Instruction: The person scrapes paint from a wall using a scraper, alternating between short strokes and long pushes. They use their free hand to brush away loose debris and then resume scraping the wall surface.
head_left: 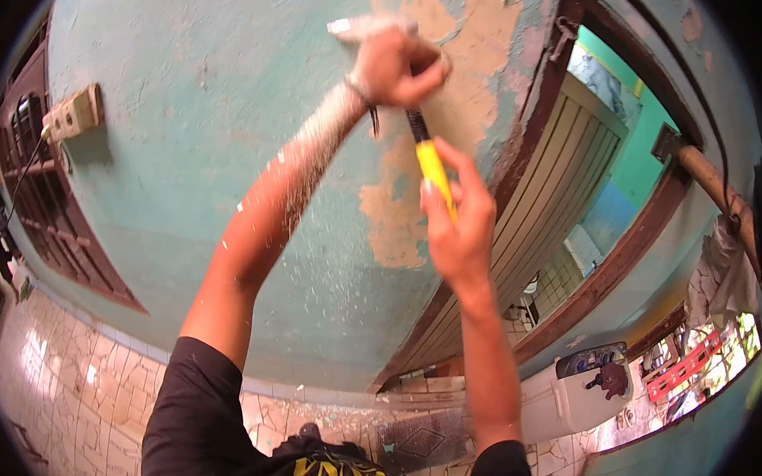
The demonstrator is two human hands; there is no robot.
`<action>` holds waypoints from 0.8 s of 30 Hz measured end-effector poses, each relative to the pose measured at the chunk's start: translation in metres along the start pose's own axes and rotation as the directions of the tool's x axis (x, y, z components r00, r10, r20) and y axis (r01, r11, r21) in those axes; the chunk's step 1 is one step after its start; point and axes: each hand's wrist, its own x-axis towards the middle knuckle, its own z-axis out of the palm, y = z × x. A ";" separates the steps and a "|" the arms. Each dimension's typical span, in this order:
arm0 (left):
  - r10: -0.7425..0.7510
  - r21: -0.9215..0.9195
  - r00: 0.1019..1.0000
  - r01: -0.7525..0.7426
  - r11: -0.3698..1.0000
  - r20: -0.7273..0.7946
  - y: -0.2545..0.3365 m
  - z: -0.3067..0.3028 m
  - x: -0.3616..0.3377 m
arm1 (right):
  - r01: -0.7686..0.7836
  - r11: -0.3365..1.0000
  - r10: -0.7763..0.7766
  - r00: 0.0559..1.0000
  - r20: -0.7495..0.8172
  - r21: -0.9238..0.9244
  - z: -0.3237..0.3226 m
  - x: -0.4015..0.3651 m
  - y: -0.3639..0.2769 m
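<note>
Both my hands are on a long scraper [430,162] with a yellow and black handle, raised against the peeling turquoise wall [300,182]. My left hand [400,69] is closed around its upper end, near a pale, motion-blurred head [370,26] that meets the paint. Lower down, my right hand [462,221] grips the yellow part with fingers and thumb. Around the tool, a patch of tan plaster [397,216] shows where paint is off. White flakes and dust fall below my left forearm and cling to it.
To the right is a brown door frame [527,140] with a slatted door [558,168] ajar. A socket block [75,113] with a plugged cord sticks out at left, beside a brown window [55,186]. Paint chips lie on the tiled floor [69,375]. A mat [422,438] lies below.
</note>
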 end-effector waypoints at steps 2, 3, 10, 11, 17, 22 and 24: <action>-0.102 -0.053 0.995 0.102 0.993 -0.006 0.022 0.038 -0.082 | -0.190 0.981 0.193 0.977 0.089 -0.040 -0.006 -0.064 0.014; -0.122 -0.060 0.990 0.118 0.991 -0.074 0.043 0.056 -0.123 | -0.260 0.965 0.263 0.959 0.104 -0.034 -0.010 -0.097 0.024; -0.225 -0.199 0.905 0.311 0.929 0.361 0.166 0.143 -0.340 | -0.467 0.845 0.520 0.833 0.190 -0.262 -0.070 -0.259 0.087; -0.215 -0.265 0.891 0.337 0.903 0.399 0.181 0.151 -0.356 | -0.497 0.789 0.587 0.782 0.207 -0.362 -0.080 -0.267 0.083; -0.729 -0.259 0.433 0.901 0.347 0.530 0.237 0.166 -0.494 | -0.423 0.641 0.640 0.755 0.142 -0.640 -0.128 -0.270 0.061; -0.276 0.336 -0.257 0.228 0.914 0.926 0.208 0.183 -0.680 | -0.353 0.809 0.466 0.873 0.147 -0.469 -0.125 -0.254 0.064; -0.218 0.284 -0.327 0.170 0.944 0.920 0.193 0.174 -0.684 | -0.347 0.796 0.475 0.866 0.156 -0.496 -0.125 -0.241 0.058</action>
